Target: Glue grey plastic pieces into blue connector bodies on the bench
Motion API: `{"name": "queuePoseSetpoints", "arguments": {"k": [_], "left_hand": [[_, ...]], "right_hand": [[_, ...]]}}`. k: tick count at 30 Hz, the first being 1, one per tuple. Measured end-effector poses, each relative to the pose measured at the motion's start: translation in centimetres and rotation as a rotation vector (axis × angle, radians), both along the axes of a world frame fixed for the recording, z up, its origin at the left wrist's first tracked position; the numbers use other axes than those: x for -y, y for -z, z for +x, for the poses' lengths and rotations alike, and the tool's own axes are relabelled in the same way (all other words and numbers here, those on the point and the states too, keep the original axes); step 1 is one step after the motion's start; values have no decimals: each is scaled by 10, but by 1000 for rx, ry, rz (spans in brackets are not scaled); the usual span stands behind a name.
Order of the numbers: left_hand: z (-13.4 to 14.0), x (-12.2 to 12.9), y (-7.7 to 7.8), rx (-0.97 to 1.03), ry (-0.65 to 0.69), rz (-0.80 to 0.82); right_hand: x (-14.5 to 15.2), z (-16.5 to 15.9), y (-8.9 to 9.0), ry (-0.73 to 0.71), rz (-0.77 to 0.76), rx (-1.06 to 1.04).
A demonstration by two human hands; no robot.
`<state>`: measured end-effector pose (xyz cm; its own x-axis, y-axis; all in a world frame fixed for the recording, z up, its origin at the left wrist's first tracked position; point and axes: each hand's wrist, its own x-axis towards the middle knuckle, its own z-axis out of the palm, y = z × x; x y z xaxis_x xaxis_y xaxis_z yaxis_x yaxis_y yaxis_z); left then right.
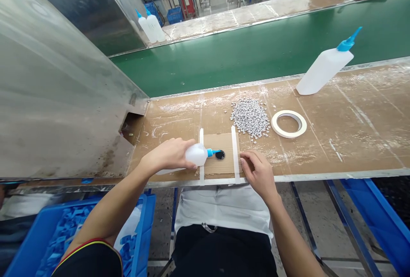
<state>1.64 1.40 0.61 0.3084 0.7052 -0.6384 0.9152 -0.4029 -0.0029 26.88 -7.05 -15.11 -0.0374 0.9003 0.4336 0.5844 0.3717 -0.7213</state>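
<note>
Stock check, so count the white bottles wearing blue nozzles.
4 visible: one bottle in the left hand, a second bottle on the near bench at right, a third bottle and fourth bottle side by side beyond the green belt. Others may be hidden.

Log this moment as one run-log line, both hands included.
left hand: holding white bottle, blue nozzle at black disc | right hand: beside right tape strip | nearby: pale pellets, tape roll

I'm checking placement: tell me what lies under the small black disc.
Around the black disc, cardboard shows between two white strips; the spot directly beneath the disc is covered.
</note>
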Motion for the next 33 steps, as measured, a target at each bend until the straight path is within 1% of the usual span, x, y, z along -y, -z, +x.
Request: {"name": "queuePoseSetpoints", "arguments": {"k": [9, 20, 26, 33], "left_hand": [[2, 1, -2, -8, -12, -14], [3, 2, -5, -10, -9, -11], [2, 3, -4, 3, -4, 14], [-1, 8, -2, 6, -5, 9]], "right_hand": [[-1, -1, 1, 1, 28, 7], [-1, -1, 2, 7, 11, -9], [-1, -1, 2, 9, 4, -13], [-1, -1, 2, 11, 39, -10]]}}
